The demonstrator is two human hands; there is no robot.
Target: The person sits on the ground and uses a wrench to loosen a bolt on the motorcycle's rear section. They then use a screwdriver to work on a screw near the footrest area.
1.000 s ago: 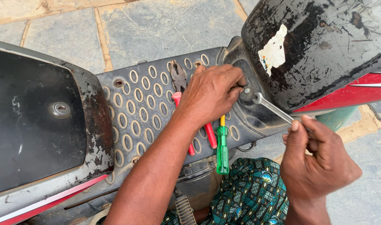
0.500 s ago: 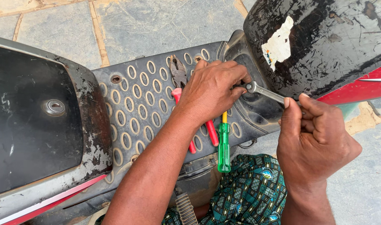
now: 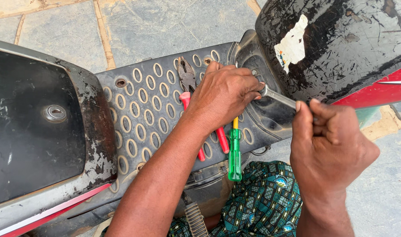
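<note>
Right hand (image 3: pixel 329 145) clenched on slim steel spanner (image 3: pixel 279 97); its head sits at the scooter's dark front panel (image 3: pixel 270 118) under left hand's (image 3: pixel 222 94) fingertips. Risk: spanner slips off, knuckles hit panel, loose green-handled screwdriver (image 3: pixel 234 153) rolls off footboard (image 3: pixel 143 114).

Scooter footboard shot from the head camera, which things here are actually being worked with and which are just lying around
In use:
- metal wrench, gripped by the right hand
- fastener spot at the wrench head, under the left hand

Lying about:
- red-handled pliers on the footboard
- green-handled screwdriver
</note>
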